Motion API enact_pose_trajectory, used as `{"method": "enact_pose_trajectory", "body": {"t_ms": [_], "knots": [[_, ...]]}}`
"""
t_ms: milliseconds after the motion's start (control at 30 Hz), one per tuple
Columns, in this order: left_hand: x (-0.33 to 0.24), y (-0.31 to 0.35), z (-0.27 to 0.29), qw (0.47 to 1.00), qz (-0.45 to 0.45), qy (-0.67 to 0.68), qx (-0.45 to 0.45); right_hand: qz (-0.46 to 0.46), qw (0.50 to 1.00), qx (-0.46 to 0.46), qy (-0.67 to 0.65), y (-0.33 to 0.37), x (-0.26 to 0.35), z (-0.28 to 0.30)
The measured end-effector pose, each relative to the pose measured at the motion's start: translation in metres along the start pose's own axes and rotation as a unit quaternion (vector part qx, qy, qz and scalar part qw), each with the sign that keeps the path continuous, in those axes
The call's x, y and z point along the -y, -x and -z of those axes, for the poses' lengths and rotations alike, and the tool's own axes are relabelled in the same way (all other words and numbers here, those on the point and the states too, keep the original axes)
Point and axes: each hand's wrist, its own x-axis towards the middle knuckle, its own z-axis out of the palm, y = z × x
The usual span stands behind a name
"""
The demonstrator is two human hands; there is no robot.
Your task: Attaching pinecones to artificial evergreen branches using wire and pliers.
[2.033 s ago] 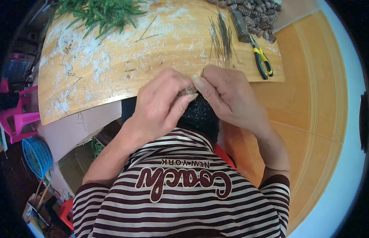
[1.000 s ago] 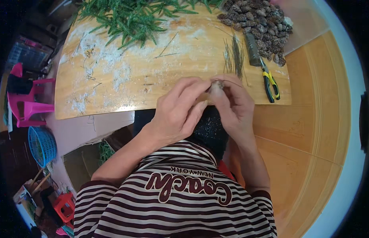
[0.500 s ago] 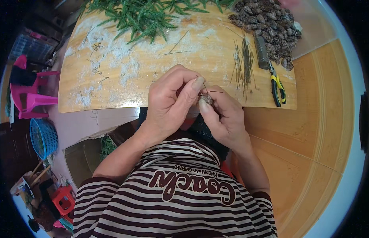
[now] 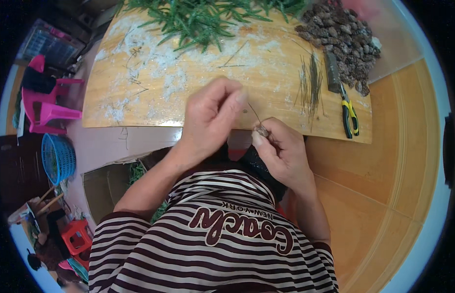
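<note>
Between the thumb and fingers of my right hand [image 4: 284, 149] is a small brown pine cone [image 4: 262, 131], mostly covered by them. A thin dark wire [image 4: 255, 113] rises from the cone toward my left hand [image 4: 211, 117]. That hand is closed in a pinch, its thumb and finger at the wire's upper end, slightly blurred. Both hands are over the near edge of the wooden table [image 4: 266, 88]. To their right, a bundle of thin dark wires [image 4: 313, 85] lies on the tabletop.
Pliers with yellow-black handles [image 4: 349, 115] lie beside a dark grey block [image 4: 332, 72]. A heap of pine cones [image 4: 342, 41] sits at the far right, green artificial sprigs [image 4: 198, 22] at the back. A blue basket [image 4: 58, 158], pink chair [image 4: 49, 105] and cardboard box [image 4: 108, 185] stand on the left.
My hands have drawn apart: the right, with the cone, moved slightly right and down. The wire now stretches straight between them instead of showing crossed ends at the cone.
</note>
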Motion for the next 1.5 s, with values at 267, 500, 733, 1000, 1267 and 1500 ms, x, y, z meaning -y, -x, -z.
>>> {"method": "enact_pose_trajectory", "body": {"t_ms": [267,500,733,1000,1267,1500], "knots": [[0.038,-0.067,0.074,0.982,0.007,-0.149,-0.116,-0.06,0.996,-0.03,-0.06,0.014,0.01,-0.001],[0.068,-0.131,0.077,0.867,-0.1,-0.481,-0.084,-0.039,0.998,-0.027,-0.05,0.029,-0.008,0.019],[0.066,-0.161,0.086,0.831,-0.203,-0.513,-0.075,-0.047,0.996,-0.036,-0.061,0.02,-0.012,0.032],[0.048,-0.15,0.071,0.951,-0.067,-0.276,-0.123,-0.072,0.993,-0.032,-0.093,-0.003,-0.021,0.034],[0.022,-0.12,0.031,0.863,-0.212,-0.458,-0.024,-0.01,0.994,-0.081,-0.071,-0.048,-0.013,0.063],[0.015,-0.106,0.002,0.895,-0.235,-0.377,0.04,0.149,0.988,-0.032,0.025,-0.088,-0.036,0.062]]}}
